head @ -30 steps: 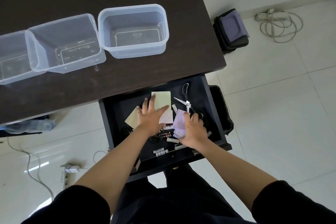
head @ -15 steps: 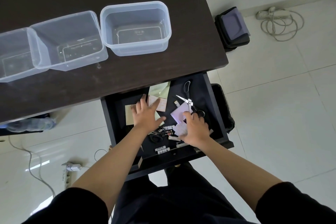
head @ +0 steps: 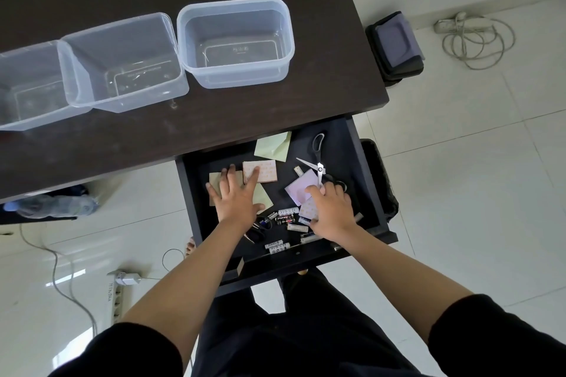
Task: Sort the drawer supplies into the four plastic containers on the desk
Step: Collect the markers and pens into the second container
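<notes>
1. Head view looks down on a dark counter (head: 275, 107) with an open drawer (head: 358, 144) at 6 o'clock.
2. Left hand (head: 237, 196) lies flat with spread fingers on tan and pink sticky notes (head: 263, 170), holding nothing.
3. Right hand (head: 332, 213) curls its fingers around a purple note pad (head: 298, 188).
4. Scissors (head: 318, 159) lie at 12 o'clock of the right hand; batteries (head: 286, 219) lie between the hands.
5. Three clear containers (head: 235, 40) sit on the counter at 11 o'clock.
</notes>
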